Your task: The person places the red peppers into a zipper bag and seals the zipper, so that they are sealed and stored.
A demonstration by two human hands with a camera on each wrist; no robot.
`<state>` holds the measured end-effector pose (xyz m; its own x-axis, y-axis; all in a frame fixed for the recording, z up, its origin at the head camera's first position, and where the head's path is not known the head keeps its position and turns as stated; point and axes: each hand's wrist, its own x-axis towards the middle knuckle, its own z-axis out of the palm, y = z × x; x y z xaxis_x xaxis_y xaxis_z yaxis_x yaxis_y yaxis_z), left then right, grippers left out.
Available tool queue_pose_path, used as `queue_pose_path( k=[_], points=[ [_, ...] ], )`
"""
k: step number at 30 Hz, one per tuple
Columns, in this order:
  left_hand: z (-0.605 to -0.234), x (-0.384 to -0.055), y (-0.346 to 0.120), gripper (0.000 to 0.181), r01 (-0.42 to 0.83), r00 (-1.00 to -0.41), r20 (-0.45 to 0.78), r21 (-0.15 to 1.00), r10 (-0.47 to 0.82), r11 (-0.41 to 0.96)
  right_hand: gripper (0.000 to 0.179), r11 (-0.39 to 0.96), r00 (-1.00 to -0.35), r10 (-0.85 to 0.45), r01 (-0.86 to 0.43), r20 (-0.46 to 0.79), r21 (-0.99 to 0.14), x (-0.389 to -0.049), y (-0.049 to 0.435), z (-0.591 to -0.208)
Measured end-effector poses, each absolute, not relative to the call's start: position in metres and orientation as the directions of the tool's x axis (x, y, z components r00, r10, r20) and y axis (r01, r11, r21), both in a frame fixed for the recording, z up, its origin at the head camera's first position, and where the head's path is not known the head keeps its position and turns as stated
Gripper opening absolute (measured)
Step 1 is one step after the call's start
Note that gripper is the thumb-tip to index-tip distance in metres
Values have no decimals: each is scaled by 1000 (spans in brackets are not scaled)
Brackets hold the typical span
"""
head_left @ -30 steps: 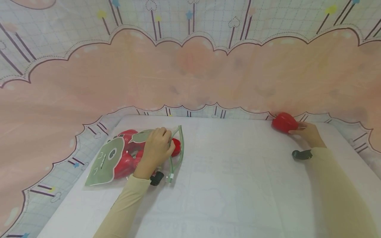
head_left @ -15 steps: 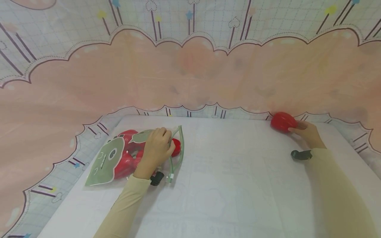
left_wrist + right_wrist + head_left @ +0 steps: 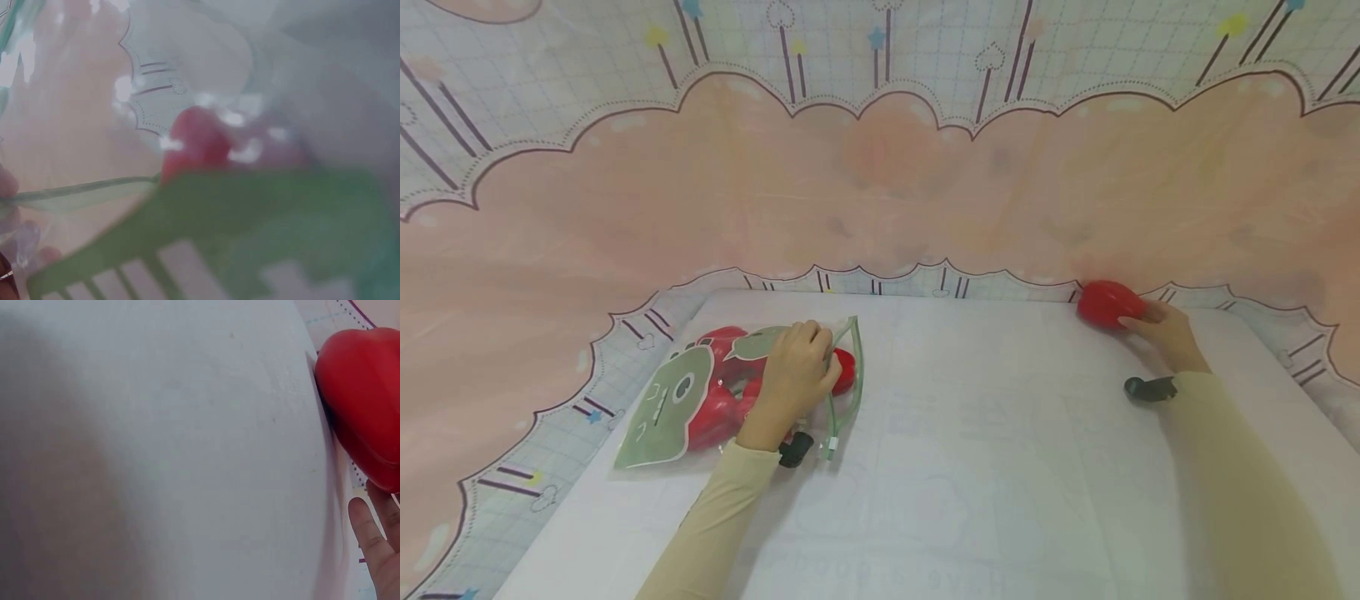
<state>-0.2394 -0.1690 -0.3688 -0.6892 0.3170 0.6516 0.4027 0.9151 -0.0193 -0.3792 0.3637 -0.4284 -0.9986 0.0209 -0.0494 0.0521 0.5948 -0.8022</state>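
My left hand (image 3: 797,375) grips the upper side of a clear plastic pouch (image 3: 658,433) with a green cartoon animal print. Inside the pouch lie several glossy red pieces (image 3: 711,417); one more red end (image 3: 845,372) shows beside the thumb at the green-edged opening. In the left wrist view the green print (image 3: 262,212) fills the lower part, with a blurred red piece (image 3: 200,140) behind the plastic. At the far right, a red bell pepper (image 3: 1108,305) lies by the table's back edge. My right hand (image 3: 1168,333) touches its right end, fingers (image 3: 370,534) fairly straight.
The white-covered table (image 3: 985,467) spreads between the two hands. A patterned peach and white curtain (image 3: 880,192) rises behind the back edge. Black wrist cameras (image 3: 1150,389) stick out from both sleeves. A white zip slider (image 3: 832,447) sits at the pouch's near corner.
The bell pepper has shifted slightly left along the back edge, and my right hand and sleeve moved left with it. My left hand and the pouch have stayed in place.
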Motion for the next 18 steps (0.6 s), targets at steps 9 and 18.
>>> queue_pose_path(
  k=[9, 18],
  points=[
    [-369, -239, -169, 11, 408, -682, 657, -23, 321, 913, 85, 601, -999, -12, 17, -30, -799, -383, 360, -427],
    [-369, -239, -169, 11, 399, -689, 653, -22, 315, 917, 88, 581, -999, -2, 34, -43, -813, -384, 356, -427]
  ],
)
